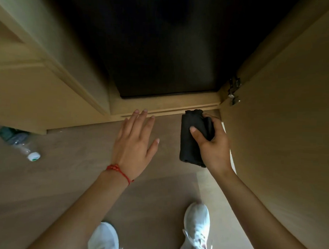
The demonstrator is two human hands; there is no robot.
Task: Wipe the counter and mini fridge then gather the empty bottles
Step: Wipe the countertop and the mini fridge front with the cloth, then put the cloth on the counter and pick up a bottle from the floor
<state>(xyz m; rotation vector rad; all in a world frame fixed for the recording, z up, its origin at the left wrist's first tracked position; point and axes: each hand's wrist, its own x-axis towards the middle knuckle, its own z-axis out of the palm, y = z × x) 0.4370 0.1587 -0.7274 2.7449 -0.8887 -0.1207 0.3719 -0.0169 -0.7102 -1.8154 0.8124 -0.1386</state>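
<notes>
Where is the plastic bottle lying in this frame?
The plastic bottle lies on its side on the wooden floor at the far left, beside the cabinet base, well left of the open left hand.

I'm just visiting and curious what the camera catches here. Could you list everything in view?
cloth: one, black, folded, gripped in the right hand
bottle: one, clear plastic, white cap, lying on the floor at far left
cabinet door: one, tan wood, swung open on the right
hinge: one, metal, at the door's inner edge
dark panel: one, black, inside the cabinet opening
floor: wood-look, brown
shoes: two, white, bottom of view
bracelet: one, red, left wrist
left hand: open, fingers spread
right hand: closed on the cloth
</notes>
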